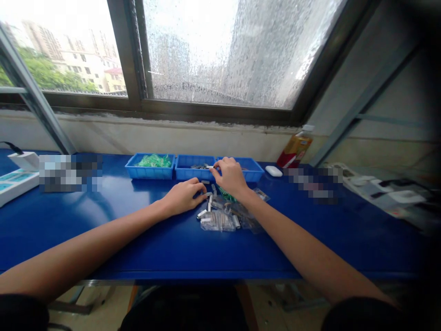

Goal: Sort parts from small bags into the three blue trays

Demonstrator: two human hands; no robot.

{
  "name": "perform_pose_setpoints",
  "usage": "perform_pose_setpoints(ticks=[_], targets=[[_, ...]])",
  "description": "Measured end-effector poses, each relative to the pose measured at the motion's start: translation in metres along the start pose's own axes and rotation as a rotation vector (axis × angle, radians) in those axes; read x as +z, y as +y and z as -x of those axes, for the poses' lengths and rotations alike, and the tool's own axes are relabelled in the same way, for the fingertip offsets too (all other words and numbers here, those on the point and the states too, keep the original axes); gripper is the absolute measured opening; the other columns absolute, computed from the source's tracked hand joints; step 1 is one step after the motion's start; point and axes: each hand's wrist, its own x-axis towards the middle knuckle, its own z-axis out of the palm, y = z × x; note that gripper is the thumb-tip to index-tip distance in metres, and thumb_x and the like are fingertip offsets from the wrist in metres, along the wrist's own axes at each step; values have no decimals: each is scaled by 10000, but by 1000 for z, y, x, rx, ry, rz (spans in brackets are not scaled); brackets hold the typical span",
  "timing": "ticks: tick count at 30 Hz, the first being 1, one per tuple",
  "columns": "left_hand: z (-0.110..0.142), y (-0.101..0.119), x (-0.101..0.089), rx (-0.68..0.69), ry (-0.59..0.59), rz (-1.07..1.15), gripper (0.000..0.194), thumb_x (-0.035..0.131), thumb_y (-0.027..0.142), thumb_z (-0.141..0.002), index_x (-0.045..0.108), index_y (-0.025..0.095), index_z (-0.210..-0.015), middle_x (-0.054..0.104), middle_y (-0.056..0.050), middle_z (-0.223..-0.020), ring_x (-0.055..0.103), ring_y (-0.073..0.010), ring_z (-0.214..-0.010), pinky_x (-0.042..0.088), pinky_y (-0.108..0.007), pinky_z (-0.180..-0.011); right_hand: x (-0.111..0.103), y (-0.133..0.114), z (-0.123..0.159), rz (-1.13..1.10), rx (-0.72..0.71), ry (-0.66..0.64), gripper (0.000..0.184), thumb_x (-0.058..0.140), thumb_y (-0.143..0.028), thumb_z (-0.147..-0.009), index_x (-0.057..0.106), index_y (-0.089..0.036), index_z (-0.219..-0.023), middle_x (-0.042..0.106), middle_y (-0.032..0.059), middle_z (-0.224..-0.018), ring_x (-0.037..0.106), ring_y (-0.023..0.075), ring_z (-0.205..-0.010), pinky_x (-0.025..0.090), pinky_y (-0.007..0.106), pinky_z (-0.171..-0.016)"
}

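OK so picture a clock face laid flat on the blue table [155, 248], with the heap of small parts [218, 218] at the center and 12 pointing at the window [220, 50]. The heap is clear plastic bags, little white and metallic-looking bits, plus some green stuff [227, 195] near its top edge. Right hand [232, 177] is up around 12, fingertips narrowed in a pinch on a small white piece [210, 167], right over the near side of the middle tray [193, 174]. Left hand [184, 196] comes in at about 10, thumb and fingers curled pretty narrow by another white bit [208, 194] at the heap's edge; can't tell if it's actually gripped or just touched. Three blue trays sit in a row: the left tray [149, 172] at 11 or so with a green tangle [154, 160] in it, the middle one close to 12 with small grayish parts [198, 166], and the right tray [253, 174] toward 1, partly behind the right hand. Around 2 there's a white rounded case [274, 171], with a bottle [295, 148] just beyond it, leaning a bit in view. Way out near 9 to 10 is a white power strip [17, 184] with something plugged in.
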Motion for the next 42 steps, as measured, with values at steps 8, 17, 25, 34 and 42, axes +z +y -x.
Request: perform_pose_setpoints(ticks=[8,17,25,34,42], targets=[[0,-9,-7,-211,130,192,246,422,262,-847,613,130,-765,621,-38,-702,534,-141,-619,376,-247,-579,-22,-20,17,-184,-244,-101,232,566,-335,-803,581,-161,-955,607,79,-897,505,218,-865,360,331,-735],[2,-8,-13,-281,151,347,387,286,321,-878,533,146,-637,557,-12,-598,475,-129,-536,345,-246,-561,-18,-32,22,-345,-385,-175,96,551,-181,-791,536,-176,-886,581,48,-835,507,180,-809,380,309,-749],[3,-9,-12,-275,128,456,428,267,367,-903,537,140,-661,534,-6,-596,489,-126,-562,365,-243,-564,-17,-35,23,-370,-324,-147,47,504,-202,-830,534,-168,-841,584,54,-795,527,173,-763,402,298,-714],[8,-7,-12,-151,207,483,185,524,317,-812,526,151,-894,569,-4,-746,516,-101,-626,406,-208,-575,-12,-34,23,-494,-131,-151,219,406,-271,-891,554,-164,-772,601,46,-741,535,146,-680,397,268,-638],[6,-8,-15,-187,138,495,358,335,376,-897,538,138,-723,538,7,-636,502,-115,-589,395,-228,-583,-17,-35,25,-466,-207,-136,193,530,-238,-808,499,-177,-988,559,33,-806,531,157,-745,424,282,-710]])
